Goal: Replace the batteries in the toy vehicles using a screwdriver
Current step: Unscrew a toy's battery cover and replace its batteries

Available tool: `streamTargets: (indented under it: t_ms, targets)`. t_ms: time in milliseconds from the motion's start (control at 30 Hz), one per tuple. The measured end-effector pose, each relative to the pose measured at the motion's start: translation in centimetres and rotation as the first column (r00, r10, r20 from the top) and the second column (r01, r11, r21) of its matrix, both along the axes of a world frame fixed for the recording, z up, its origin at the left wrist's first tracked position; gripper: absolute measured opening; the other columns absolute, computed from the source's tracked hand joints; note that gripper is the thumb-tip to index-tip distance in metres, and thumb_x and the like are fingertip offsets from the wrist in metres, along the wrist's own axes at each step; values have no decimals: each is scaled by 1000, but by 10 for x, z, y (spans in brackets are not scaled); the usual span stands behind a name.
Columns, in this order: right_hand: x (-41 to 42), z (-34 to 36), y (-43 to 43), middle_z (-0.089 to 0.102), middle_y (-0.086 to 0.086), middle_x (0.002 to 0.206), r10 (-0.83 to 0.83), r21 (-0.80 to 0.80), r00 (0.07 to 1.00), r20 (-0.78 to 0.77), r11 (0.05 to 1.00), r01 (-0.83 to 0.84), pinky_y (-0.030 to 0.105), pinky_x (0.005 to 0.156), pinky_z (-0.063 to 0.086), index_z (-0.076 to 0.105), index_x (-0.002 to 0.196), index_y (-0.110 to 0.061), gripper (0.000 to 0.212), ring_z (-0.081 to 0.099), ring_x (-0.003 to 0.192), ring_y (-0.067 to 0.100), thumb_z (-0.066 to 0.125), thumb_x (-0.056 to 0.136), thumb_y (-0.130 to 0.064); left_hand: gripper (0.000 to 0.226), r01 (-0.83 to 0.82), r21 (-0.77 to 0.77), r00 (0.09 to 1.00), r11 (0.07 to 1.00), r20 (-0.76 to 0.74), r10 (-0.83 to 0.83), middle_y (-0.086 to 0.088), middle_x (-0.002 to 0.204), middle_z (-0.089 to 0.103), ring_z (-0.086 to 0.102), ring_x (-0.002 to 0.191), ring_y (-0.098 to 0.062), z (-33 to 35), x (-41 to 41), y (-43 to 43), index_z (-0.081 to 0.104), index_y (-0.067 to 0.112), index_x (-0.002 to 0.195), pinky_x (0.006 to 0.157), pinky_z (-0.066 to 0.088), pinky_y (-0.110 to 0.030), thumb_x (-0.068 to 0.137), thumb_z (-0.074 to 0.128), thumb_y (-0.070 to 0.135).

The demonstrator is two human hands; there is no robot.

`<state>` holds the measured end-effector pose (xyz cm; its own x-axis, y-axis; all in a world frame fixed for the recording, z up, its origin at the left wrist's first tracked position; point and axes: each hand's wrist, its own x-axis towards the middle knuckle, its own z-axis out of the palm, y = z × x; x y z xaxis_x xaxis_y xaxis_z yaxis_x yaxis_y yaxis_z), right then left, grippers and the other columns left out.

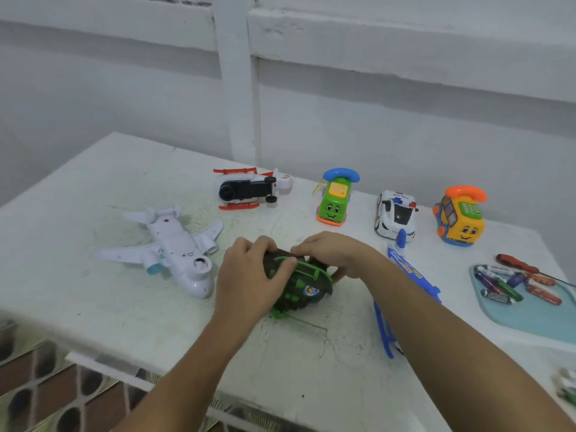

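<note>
A dark green toy helicopter [299, 285] lies mid-tabletop [93, 275], clamped between both hands. The left hand [249, 275] is curled round its 9 o'clock side and the right hand [336, 254] grips its far end. At 3 o'clock, a blue tray [530, 319] holds batteries [501, 291], with a red-handled screwdriver [517, 263] along its far edge; a white toy airplane [174, 247] sits at 9 o'clock.

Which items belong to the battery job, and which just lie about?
Job: dark green plastic toy vehicle, gripped by left hand and right hand; red-handled screwdriver; batteries on pale blue tray.
Lying about: white toy airplane; white-and-red helicopter; green phone car; white police car; orange-yellow phone car; blue helicopter.
</note>
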<state>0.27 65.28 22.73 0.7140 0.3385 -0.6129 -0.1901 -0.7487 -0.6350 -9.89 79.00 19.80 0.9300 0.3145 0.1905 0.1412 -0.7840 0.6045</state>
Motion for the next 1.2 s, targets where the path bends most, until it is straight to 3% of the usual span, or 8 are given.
streamTargets:
  t_ms: [100,267,400,567,733,967,1100,1200]
  targets:
    - [-2,-1,1,67,9,88,-9,29,999,-53,1000,11,36,64,58,66,108,-9,36,66,75,21,56,93,-39,40,-5,1,1000,1000,-2,5,3,102,45,40,100,-14,-10,-14,-7,59,32,114,76,34,-23,80,67,53]
    - [-7,-4,-1,66,10,87,-34,75,990,-135,996,45,41,69,58,66,112,-7,36,64,78,23,54,94,-35,44,26,-102,999,994,46,-22,4,110,47,43,109,-13,-17,-16,-11,61,28,122,83,30,-19,81,71,41]
    - [-14,-6,-8,65,7,87,-109,146,976,-188,980,138,42,80,54,65,105,-12,26,62,81,21,54,95,-34,39,72,-238,995,969,89,-52,7,110,52,50,108,-15,-17,-14,-5,66,28,114,89,45,-29,77,77,33]
    - [-17,12,-17,58,1,83,-144,225,990,7,965,139,32,67,33,54,83,-19,21,47,77,15,58,94,-36,36,159,-370,970,915,231,-75,7,116,60,55,110,-6,-7,-7,-2,70,25,107,84,52,-22,74,82,17]
    - [-17,43,-32,61,2,82,-231,421,966,120,893,161,36,74,40,55,76,-22,23,52,78,19,65,89,-39,38,334,-559,919,759,372,-130,4,120,64,55,110,8,25,7,-4,67,15,110,78,47,-4,77,75,-5]
    - [-24,80,-64,69,4,86,-454,666,883,118,696,268,36,61,54,60,83,-18,16,67,76,22,62,92,-31,48,525,-630,851,573,406,-334,13,131,60,49,128,0,68,39,-21,61,21,122,94,44,-10,84,66,-8]
    - [-27,94,-94,71,1,84,-591,714,774,227,642,281,38,61,55,65,82,-18,13,66,72,16,63,92,-26,55,522,-596,853,610,362,-377,24,134,53,45,125,9,85,55,-52,60,41,123,97,39,-16,85,69,3]
    - [-29,104,-123,73,5,94,-678,732,678,285,611,303,44,71,58,69,92,-16,9,70,78,20,65,90,-23,56,496,-677,860,543,296,-416,17,136,48,50,123,-5,96,66,-83,53,51,129,96,51,-31,90,68,14]
